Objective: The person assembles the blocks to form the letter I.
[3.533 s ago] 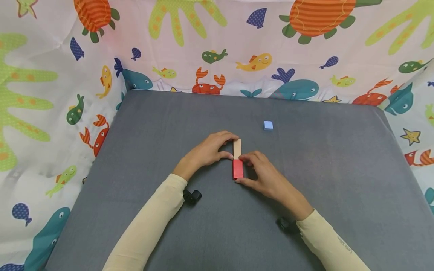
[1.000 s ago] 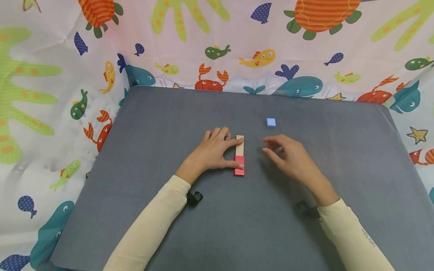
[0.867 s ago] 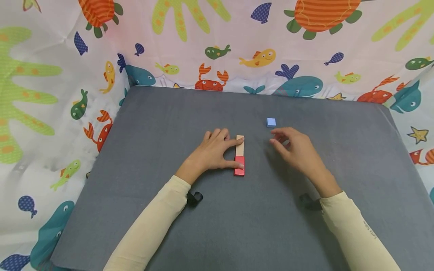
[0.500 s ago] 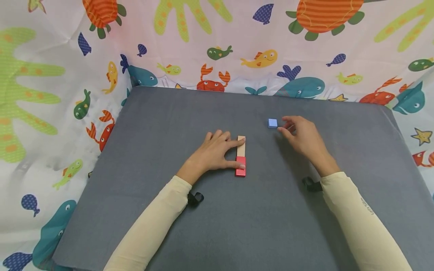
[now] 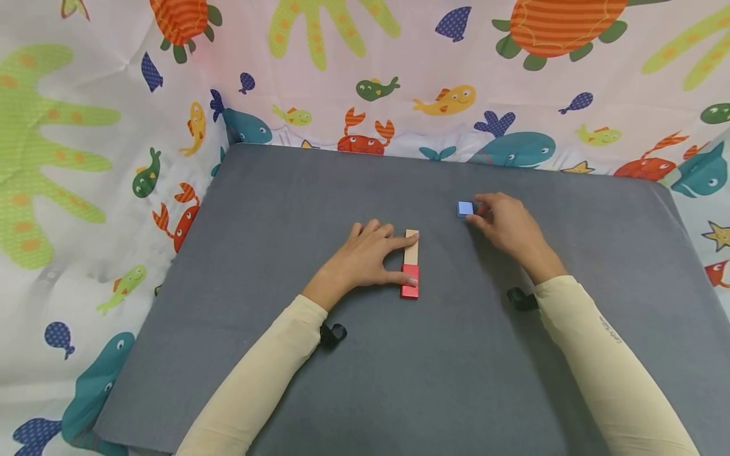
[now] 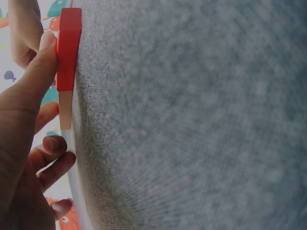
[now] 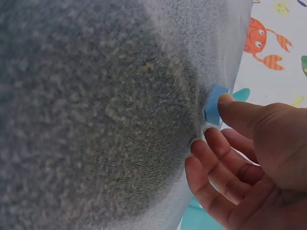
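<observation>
My left hand [image 5: 365, 256] lies across two blocks set end to end on the grey table. Its thumb rests on the red block [image 5: 410, 290], and its index finger touches the plain wooden block [image 5: 411, 253] beyond it. In the left wrist view the red block [image 6: 69, 52] stands nearer the camera than the wooden block [image 6: 65, 110], while the other fingers are spread off to the side. Farther back, my right hand [image 5: 510, 228] pinches the small blue block [image 5: 464, 208] at its right side. In the right wrist view the thumb overlaps the blue block [image 7: 214, 106], with the index finger partly hidden.
The grey cloth-covered table [image 5: 353, 380] reaches back to a curtain [image 5: 319, 82] printed with sea animals, which also hangs along the left and right sides. Black wrist-camera mounts [image 5: 332, 335] stick out below both cuffs.
My right hand has left the red block, moved back and right, and reached the blue block. My left hand has shifted its thumb onto the red block and index finger onto the wooden block.
</observation>
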Demonstrator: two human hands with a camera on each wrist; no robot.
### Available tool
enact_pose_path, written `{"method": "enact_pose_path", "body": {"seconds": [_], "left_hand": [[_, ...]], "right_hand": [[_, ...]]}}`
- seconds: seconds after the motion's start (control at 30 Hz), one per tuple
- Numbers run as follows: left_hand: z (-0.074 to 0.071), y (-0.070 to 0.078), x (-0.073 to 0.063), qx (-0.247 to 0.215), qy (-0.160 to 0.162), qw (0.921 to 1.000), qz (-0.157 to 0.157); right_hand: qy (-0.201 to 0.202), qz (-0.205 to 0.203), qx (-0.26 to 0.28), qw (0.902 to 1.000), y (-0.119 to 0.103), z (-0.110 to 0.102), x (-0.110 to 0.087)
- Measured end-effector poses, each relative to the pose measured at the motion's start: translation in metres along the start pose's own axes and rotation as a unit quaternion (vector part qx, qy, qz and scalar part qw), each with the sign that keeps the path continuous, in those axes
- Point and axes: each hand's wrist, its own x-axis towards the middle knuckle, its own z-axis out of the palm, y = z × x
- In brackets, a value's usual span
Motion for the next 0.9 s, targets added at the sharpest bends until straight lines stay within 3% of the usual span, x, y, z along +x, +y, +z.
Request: {"method": "enact_pose_path", "body": {"seconds": [0.67, 0.9], "left_hand": [[-0.001, 0.0, 0.0, -0.002, -0.006, 1.0, -0.001], [0.0, -0.001, 0.0, 0.001, -0.005, 1.0, 0.002]], "right_hand": [[0.004, 0.008, 0.004, 1.0, 0.001, 0.006, 0.003], [-0.016, 0.007, 0.007, 0.9998, -0.009, 0.011, 0.004]]}}
